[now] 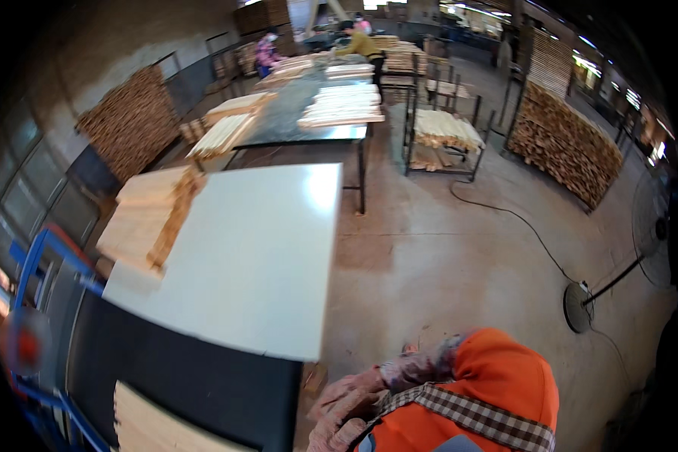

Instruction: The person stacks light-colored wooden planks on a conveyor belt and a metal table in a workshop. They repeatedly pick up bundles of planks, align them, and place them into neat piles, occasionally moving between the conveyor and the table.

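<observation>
Both my hands wear dull pinkish work gloves and sit close together at the lower edge, just right of the black belt surface (203, 354). My right hand (358, 388) reaches leftward out of a patterned cuff and an orange sleeve. Against it, lower down, is what looks like my left hand (343, 428), partly cut off by the picture's edge. Their fingers overlap and blur, so I cannot make out whether anything is held. A light wooden board (166, 423) with a notched end lies on the belt to their left.
Beyond the belt stands a white-topped table (241, 248) with stacked wood strips (147, 215) on its left. A farther table (290, 113) bears more strips, with people beside it. At right are a rack (448, 132), a floor cable (512, 215) and a standing fan (578, 307).
</observation>
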Demonstrator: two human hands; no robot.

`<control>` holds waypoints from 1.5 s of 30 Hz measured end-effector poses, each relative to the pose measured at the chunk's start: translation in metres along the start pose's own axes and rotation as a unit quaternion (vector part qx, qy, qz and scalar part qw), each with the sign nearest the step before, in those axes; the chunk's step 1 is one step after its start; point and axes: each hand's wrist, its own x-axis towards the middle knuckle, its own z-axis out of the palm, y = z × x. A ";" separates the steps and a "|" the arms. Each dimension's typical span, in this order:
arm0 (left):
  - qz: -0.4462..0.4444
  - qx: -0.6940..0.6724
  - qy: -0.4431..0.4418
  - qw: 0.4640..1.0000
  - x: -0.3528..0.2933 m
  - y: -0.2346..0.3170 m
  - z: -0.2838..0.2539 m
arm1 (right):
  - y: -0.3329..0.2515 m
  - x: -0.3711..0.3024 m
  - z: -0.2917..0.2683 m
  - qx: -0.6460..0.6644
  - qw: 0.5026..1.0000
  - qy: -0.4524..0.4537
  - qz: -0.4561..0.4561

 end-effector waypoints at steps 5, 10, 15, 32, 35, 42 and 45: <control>-0.055 0.036 -0.103 0.993 0.121 0.023 0.056 | 0.090 -0.171 -0.028 0.040 0.973 0.070 0.218; -0.022 0.154 -0.238 0.959 0.250 0.047 0.133 | 0.110 -0.290 -0.070 0.183 0.925 0.254 0.214; -0.024 0.155 -0.300 0.941 0.341 0.049 0.167 | 0.133 -0.327 -0.124 0.426 0.807 0.406 0.052; 0.000 0.296 -0.256 0.920 0.735 0.238 0.177 | 0.376 -0.361 -0.487 -0.129 0.867 0.321 0.359; 0.036 0.355 -0.314 0.880 0.779 0.273 0.175 | 0.379 -0.367 -0.578 -0.157 0.837 0.250 0.461; -0.005 0.348 -0.163 0.923 0.840 0.312 0.133 | 0.372 -0.364 -0.657 -0.161 0.889 0.268 0.336; -0.046 0.298 -0.052 0.952 0.878 0.304 0.090 | 0.417 -0.363 -0.706 -0.098 0.928 0.143 0.330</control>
